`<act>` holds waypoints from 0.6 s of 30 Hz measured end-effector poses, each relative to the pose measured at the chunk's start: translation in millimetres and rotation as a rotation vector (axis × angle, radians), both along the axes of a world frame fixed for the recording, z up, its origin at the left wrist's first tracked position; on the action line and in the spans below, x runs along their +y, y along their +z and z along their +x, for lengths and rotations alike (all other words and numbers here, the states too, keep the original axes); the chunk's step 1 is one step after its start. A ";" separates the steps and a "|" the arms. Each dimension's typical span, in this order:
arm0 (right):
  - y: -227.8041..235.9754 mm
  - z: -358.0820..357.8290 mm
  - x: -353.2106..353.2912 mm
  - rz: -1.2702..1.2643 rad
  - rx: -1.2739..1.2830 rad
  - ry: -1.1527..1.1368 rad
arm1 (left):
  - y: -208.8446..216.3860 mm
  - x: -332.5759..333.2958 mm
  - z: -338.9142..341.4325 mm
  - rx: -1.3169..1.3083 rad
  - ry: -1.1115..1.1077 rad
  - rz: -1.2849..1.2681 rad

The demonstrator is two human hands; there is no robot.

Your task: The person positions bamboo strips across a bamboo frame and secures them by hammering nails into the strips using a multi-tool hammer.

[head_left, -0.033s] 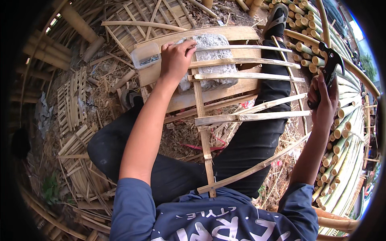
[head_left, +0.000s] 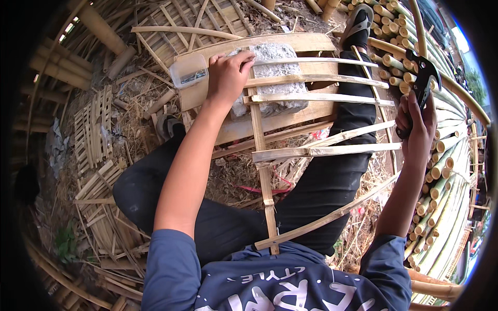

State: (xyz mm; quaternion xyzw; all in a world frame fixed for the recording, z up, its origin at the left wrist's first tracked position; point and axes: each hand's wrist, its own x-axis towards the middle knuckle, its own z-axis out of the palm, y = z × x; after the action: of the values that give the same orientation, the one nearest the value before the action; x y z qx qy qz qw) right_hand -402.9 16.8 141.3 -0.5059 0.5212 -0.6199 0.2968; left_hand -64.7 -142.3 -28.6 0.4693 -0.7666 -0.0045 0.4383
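Note:
A ladder-like frame of split bamboo lies across my legs and a rough grey concrete block (head_left: pixel 277 51). Its long strip (head_left: pixel 264 181) runs from the block back to my shirt, with several slats crossing it. My left hand (head_left: pixel 227 75) is closed at the far end, fingers pinched where the top slat (head_left: pixel 321 60) meets the long strip. Whether a nail is in those fingertips I cannot tell. Out to the right, my right hand (head_left: pixel 417 116) grips a black claw hammer (head_left: pixel 426 72), raised with its head upward, apart from the frame.
Left of the block, a clear plastic box (head_left: pixel 181 59) with dark nails (head_left: pixel 196 76) sits on wide bamboo boards (head_left: pixel 207 49). Bamboo poles (head_left: pixel 446 160) are stacked along the right. Woven bamboo pieces (head_left: pixel 93 124) and split offcuts cover the ground at left.
The hammer in my right hand has tilted and shifted very slightly. My left hand and the bamboo frame stay nearly in place.

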 end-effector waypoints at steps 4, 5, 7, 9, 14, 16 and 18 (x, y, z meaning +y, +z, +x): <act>1.5 17.9 -15.5 0.064 0.013 0.160 | 3.6 0.3 -0.4 0.012 -0.018 -0.023; 0.5 22.3 -18.5 0.070 0.024 0.192 | 5.2 0.4 -1.1 0.011 -0.020 -0.021; -3.1 29.1 -27.0 0.076 0.026 0.252 | 8.0 -0.8 -1.8 0.075 -0.052 0.060; -5.5 38.6 -30.2 0.125 0.083 0.235 | 8.5 -0.5 -1.5 0.109 -0.050 0.102; -11.8 36.2 -43.1 0.126 0.083 0.239 | 12.6 -0.9 1.6 0.218 -0.069 0.239; -11.9 36.1 -48.2 0.116 0.107 0.291 | 11.4 -2.9 2.1 0.255 -0.099 0.262; -17.9 37.7 -53.4 0.162 0.099 0.293 | 8.9 -4.1 1.1 0.280 -0.100 0.229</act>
State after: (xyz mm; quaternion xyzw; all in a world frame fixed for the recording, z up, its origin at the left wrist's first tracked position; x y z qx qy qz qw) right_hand -365.1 -36.6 123.5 -0.5808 0.5043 -0.5002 0.3978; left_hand -63.6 -146.3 -19.7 0.4723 -0.7148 -0.1787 0.4838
